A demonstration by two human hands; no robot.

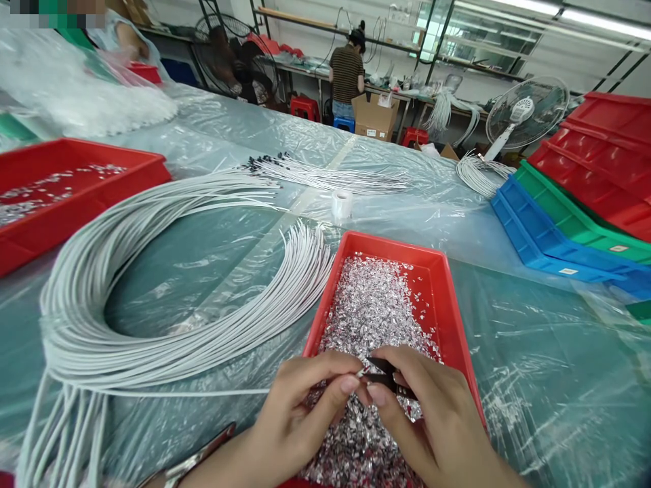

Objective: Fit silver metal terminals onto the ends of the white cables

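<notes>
Over a red tray [454,308], my two hands meet. My left hand [298,407] is closed in a pinch on the tip of a white cable [203,392], which runs leftward to a large coil of white cables [76,298]. Closed around a small black two-bladed tool [382,381], my right hand [437,410] keeps its tips close to the cable end; the fingers hide whether they touch. Small silvery foil scraps [373,291] cover much of the tray floor beneath both hands.
Another red tray [102,200] with white scraps stands at left. Black-ended cables [325,175] and a roll of clear tape [342,205] lie farther back. Stacked blue, green and red trays [595,169] rise at right. Beyond the plastic-covered table, a person [347,71] works between two fans.
</notes>
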